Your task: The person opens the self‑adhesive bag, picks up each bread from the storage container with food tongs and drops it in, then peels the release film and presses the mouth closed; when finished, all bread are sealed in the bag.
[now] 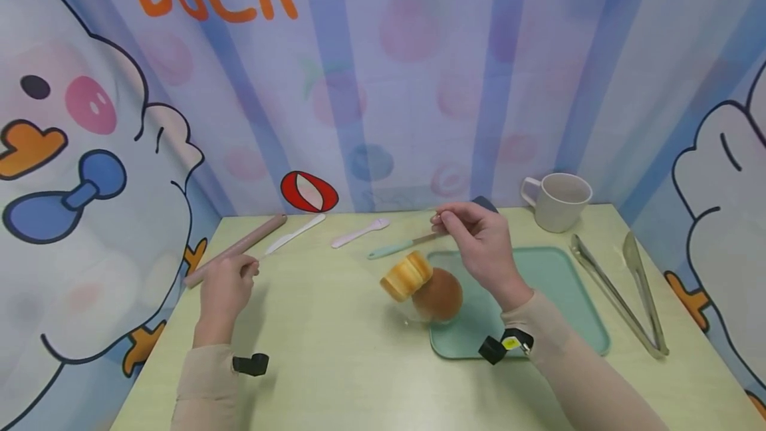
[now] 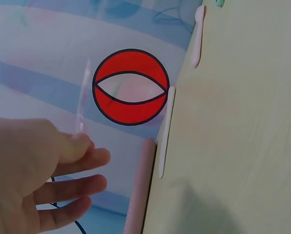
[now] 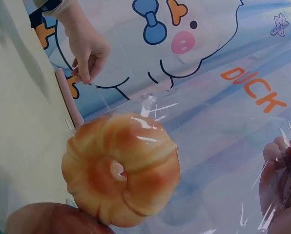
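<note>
My right hand (image 1: pixel 481 248) is raised over the tray's far-left part, pinching the edge of a clear plastic bag (image 3: pixel 148 105). A golden ring-shaped bread (image 3: pixel 121 170) shows through the shiny film. Against it lies a round brown bun (image 1: pixel 439 294), which overlaps the tray's left edge in the head view. My left hand (image 1: pixel 227 291) is above the left side of the table, beside a pinkish-brown rolling pin (image 1: pixel 239 245). Between its thumb and forefinger it pinches a thin clear plastic strip (image 2: pixel 83 97); the other fingers are loosely bent.
A green tray (image 1: pixel 553 298) lies at right, with metal tongs (image 1: pixel 619 298) and a white mug (image 1: pixel 559 201) beyond it. Along the back are a white knife (image 1: pixel 294 234), a pink utensil (image 1: pixel 360 233) and a green-handled tool (image 1: pixel 391 249). A printed curtain (image 1: pixel 413 85) stands behind.
</note>
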Demonstrator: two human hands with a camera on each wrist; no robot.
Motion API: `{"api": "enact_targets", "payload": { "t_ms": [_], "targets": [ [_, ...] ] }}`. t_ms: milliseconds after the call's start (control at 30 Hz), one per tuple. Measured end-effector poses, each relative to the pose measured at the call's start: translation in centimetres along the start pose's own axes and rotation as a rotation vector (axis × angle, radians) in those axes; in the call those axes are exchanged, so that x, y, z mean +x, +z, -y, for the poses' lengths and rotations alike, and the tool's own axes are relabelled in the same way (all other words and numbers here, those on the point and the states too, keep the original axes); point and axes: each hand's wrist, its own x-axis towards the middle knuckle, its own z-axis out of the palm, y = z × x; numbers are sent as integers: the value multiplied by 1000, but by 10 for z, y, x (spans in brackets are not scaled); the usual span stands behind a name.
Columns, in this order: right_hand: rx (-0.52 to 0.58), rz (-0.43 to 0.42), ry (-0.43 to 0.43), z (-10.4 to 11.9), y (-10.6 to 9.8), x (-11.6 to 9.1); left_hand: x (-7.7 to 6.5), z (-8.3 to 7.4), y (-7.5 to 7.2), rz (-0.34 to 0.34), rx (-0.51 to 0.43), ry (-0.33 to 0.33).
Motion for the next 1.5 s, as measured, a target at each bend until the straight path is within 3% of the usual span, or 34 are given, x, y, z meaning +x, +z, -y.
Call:
{"api": "enact_targets", "payload": {
  "t_ms": [167, 300, 400, 500, 633, 733, 800, 900, 1000, 1067, 1233, 1367, 1500],
  "targets": [
    [10, 1, 15, 0, -1, 0, -5, 0, -1, 149, 16, -71],
    [16, -7, 13, 0, -1, 0, -7, -4, 4, 187, 3, -72],
    [20, -30, 15, 1, -2, 1, -8, -11, 9, 151, -31, -16],
    [19, -54, 27, 1, -2, 2, -7, -21, 14, 86, -73, 84],
    [24, -73, 45, 3, -1, 3, -6, -39, 20, -6, -117, 208],
    [26, -81, 51, 5, -1, 3, -8, -55, 22, -29, -161, 268],
    [27, -87, 54, 6, 0, 4, -10, -68, 24, 3, -230, 299],
    [35, -107, 63, 8, 1, 4, -16, -90, 29, 119, -380, 328],
    [55, -128, 75, 9, 2, 5, -23, -114, 35, 240, -521, 329],
    [68, -137, 81, 9, 3, 6, -28, -129, 40, 271, -596, 324],
    [99, -150, 85, 9, 4, 6, -32, -151, 53, 180, -788, 336],
    [115, -151, 93, 9, 1, 6, -31, -152, 54, 124, -908, 334],
    [114, -126, 109, 10, -6, 6, -29, -153, 49, 72, -1034, 279]
  ]
}}
